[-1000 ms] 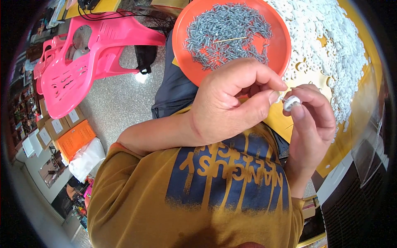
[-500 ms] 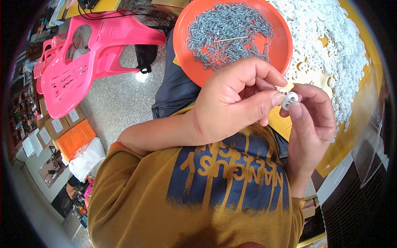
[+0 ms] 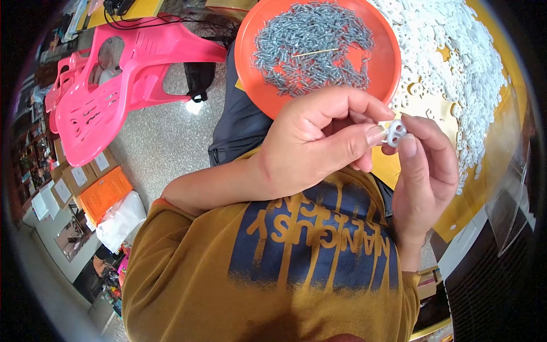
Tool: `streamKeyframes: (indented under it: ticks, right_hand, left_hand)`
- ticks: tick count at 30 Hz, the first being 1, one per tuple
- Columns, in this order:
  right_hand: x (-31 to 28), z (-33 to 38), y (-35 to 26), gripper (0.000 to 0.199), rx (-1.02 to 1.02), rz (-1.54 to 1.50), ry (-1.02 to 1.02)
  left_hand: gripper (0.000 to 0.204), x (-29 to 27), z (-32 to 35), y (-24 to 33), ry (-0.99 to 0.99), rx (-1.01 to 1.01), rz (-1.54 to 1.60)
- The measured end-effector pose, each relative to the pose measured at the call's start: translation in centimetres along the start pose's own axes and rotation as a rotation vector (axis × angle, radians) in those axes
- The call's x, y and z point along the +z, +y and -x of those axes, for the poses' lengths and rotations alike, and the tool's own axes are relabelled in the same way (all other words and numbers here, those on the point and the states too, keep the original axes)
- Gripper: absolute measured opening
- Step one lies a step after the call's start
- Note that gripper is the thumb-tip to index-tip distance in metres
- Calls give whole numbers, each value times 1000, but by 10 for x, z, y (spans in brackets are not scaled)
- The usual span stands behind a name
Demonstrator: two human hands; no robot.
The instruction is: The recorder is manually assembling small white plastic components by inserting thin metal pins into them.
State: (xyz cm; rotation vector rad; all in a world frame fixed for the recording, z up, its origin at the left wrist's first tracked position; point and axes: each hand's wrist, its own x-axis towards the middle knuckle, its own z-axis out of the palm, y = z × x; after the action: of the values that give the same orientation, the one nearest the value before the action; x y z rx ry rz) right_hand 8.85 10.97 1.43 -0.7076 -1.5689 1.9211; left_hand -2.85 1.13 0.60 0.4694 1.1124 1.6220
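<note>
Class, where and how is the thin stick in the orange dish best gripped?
Probably pinched at mid-length from above: the stick lies flat and uncovered on the grey pieces, its slim sides offering room for two fingertips, while the dish's rim surrounds it.

A small white button with several holes (image 3: 396, 132) is held tilted, holed face showing, between two and three o'clock from the view's middle.

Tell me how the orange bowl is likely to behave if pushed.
The orange bowl is probably stiff, since its visible outline keeps an even curve. It may feel heavy, given the many metal-looking springs in it. A push could make those loose springs slide, along with the thin stick on top.
</note>
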Motion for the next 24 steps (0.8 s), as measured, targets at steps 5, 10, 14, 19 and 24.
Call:
streamKeyframes:
  ticks: [5, 10, 14, 19, 24]
  right_hand:
    - [-5, 0, 2, 21, -54, 75, -68]
    - [-5, 2, -1, 25, -98, 177, -101]
    - [-5, 3, 0, 27, -87, 169, -97]
    - [-5, 3, -1, 27, -84, 156, -72]
    - [-5, 3, -2, 26, -143, 245, -81]
  left_hand:
    - [18, -1, 2, 0, -12, -1, 12]
    - [18, 2, 2, 2, -17, -38, 27]
    - [16, 3, 2, 1, -12, -27, 31]
    - [14, 3, 2, 3, -5, -31, 13]
    - [17, 2, 2, 5, -38, -8, -31]
